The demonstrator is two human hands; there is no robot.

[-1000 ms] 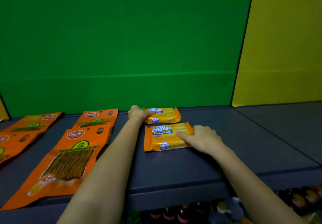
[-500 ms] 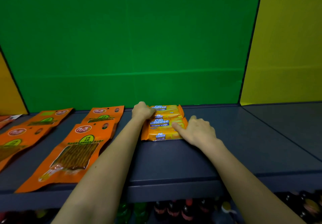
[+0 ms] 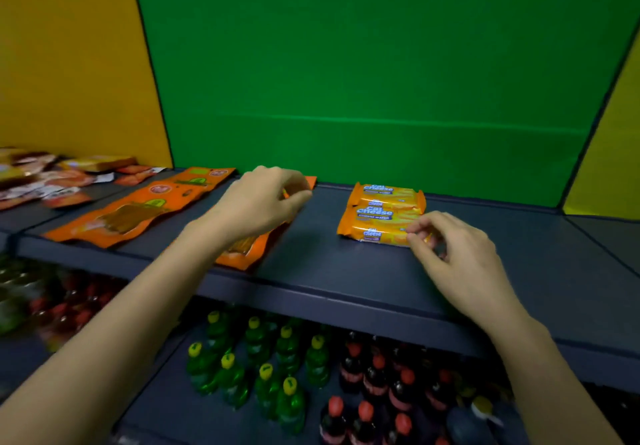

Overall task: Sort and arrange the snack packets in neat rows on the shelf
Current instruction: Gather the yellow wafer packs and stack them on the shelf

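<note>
- Shelf (image 3: 346, 273), a dark blue flat board, now shows more at 9 o'clock than a second ago, because the view has swung that way. A loose heap of mixed foil packets (image 3: 52, 178) has come into sight there, unsorted by the look of it.
- Long flat orange plastic pouches of stick snacks (image 3: 131, 216) lie where they did, in two files running towards 12 o'clock.
- Two yellow-orange Cal Cheese wafer packets (image 3: 384, 216) were apart. They now lie touching, one behind the other, at 3 o'clock of the pouches, so that short file looks finished.
- Left hand (image 3: 263, 198) has left the rear wafer packet and hangs over the nearer pouch file with its fingers loosely curled, holding nothing.
- Right hand (image 3: 457, 254) has drawn back to the front packet's 4 o'clock corner with its fingers (image 3: 415, 236) narrowly curled. Whether they still pinch that corner, I cannot tell.
</note>
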